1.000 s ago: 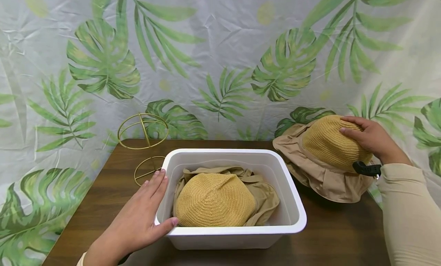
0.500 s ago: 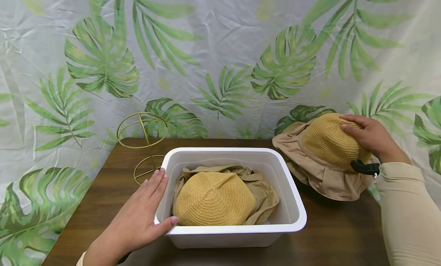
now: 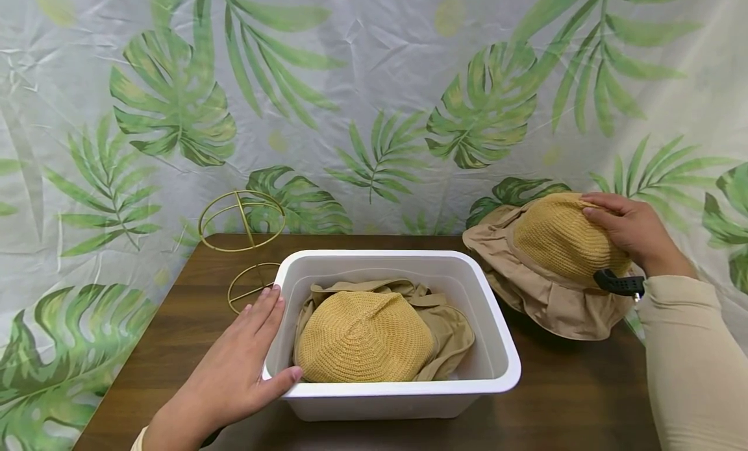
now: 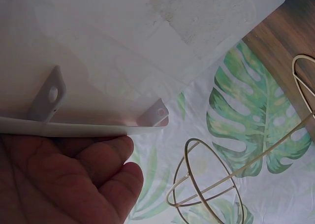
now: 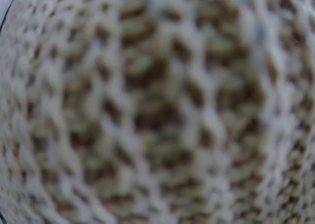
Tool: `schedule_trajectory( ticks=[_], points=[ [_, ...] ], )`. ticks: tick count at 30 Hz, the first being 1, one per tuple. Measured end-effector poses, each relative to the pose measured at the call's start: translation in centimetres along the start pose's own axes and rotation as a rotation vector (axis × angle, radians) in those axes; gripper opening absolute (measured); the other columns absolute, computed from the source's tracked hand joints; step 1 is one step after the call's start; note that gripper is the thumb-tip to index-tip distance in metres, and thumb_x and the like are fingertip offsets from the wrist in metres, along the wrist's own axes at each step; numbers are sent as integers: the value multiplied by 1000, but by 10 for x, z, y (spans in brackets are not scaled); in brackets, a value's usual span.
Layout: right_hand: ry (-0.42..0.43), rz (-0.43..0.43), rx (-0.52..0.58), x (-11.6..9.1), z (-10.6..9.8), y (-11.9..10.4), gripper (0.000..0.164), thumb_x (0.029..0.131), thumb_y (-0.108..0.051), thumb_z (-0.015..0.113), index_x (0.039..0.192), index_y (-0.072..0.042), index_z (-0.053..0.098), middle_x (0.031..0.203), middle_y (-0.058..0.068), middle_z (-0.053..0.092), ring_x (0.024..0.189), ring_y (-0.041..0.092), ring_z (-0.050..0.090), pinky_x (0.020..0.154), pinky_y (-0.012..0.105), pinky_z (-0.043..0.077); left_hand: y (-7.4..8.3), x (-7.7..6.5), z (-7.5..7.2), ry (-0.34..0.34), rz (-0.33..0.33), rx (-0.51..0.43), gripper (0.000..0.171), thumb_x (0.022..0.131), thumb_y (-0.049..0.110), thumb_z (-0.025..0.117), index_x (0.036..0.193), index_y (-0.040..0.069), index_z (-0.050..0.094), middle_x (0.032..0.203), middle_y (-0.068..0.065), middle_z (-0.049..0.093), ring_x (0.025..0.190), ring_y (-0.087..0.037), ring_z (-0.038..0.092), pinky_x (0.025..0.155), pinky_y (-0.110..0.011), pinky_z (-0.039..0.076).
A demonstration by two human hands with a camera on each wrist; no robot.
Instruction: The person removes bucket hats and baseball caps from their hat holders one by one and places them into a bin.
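My left hand point(image 3: 224, 366) lies with straight fingers along the left rim of a white plastic tub point(image 3: 397, 389), thumb at its near corner. In the left wrist view, fingertips point(image 4: 106, 157) touch the underside of the rim. Inside the tub sits a yellow knitted sun hat point(image 3: 362, 337), crown up, with its tan cloth brim point(image 3: 452, 337) folded around it. At the right, my right hand point(image 3: 634, 233) grips the crown of a second sun hat point(image 3: 555, 240), tilted, with a ruffled tan brim. Knit point(image 5: 157, 106) fills the right wrist view; what is under this hat is hidden.
A gold wire stand point(image 3: 242, 220) with ring-shaped parts stands behind the tub on the left, partly hidden by it. The dark wooden table point(image 3: 193, 308) carries everything. A leaf-print cloth point(image 3: 374, 81) hangs just behind the table.
Both hands, the tub and the two hats stay nearly still. The head view has shifted very slightly.
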State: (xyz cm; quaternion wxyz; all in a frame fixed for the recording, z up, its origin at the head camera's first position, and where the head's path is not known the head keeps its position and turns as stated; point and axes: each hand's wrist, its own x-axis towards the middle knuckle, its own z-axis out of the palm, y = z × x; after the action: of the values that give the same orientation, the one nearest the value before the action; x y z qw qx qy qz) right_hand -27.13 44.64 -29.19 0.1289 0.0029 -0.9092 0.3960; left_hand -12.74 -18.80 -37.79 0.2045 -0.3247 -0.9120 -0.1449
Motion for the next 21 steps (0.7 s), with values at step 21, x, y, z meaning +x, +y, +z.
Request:
schedule_trajectory(
  ticks=[21],
  points=[
    [119,-21,163,-7,-15,-20,34,93,-29,70,125,-19,72,106,-33,63,99,-11,53,72,5,43,1,0,-1,-9,-16,-10,87,89,53,61,143,-13,42,155,-26,33,145,-38,28,119,-23,1]
  ],
)
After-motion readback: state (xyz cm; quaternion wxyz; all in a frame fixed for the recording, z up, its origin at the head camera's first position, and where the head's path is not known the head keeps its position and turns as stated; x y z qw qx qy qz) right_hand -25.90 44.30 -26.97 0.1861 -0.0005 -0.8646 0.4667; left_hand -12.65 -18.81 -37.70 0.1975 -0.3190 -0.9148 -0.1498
